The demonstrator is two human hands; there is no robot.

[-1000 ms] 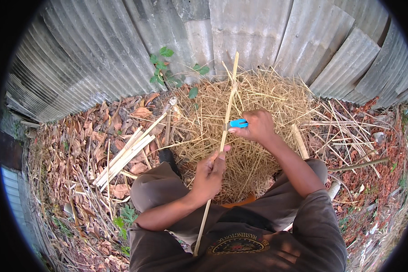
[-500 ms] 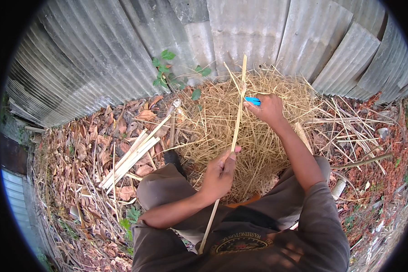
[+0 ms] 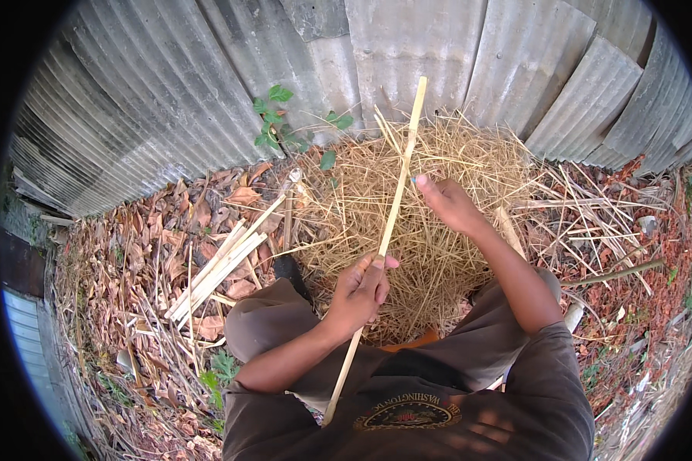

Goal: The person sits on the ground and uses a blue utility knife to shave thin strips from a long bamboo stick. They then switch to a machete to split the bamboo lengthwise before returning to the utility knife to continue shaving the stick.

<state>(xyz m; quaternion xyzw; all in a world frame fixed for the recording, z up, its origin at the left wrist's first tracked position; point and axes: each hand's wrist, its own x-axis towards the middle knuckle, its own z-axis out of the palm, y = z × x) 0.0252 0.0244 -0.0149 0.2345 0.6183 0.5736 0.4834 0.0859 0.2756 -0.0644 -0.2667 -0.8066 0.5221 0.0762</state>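
Observation:
My left hand is closed round a long pale bamboo strip, gripping it below its middle. The strip slants from my lap up and away toward the metal wall, its lower end against my shirt. My right hand is closed just right of the strip's upper half. In it is a blue-handled knife, of which only a small blue bit shows; its blade cannot be made out. Beneath both hands spreads a heap of thin, curly shavings between my knees.
Several split strips lie on dry leaves at the left. More thin sticks are scattered at the right, near a thicker stick. A corrugated metal wall closes off the far side, with a green plant at its foot.
The left hand has shifted slightly left and nearer with the strip. My right hand has turned, hiding most of the blue handle. The strip's top end shows bare, farther up.

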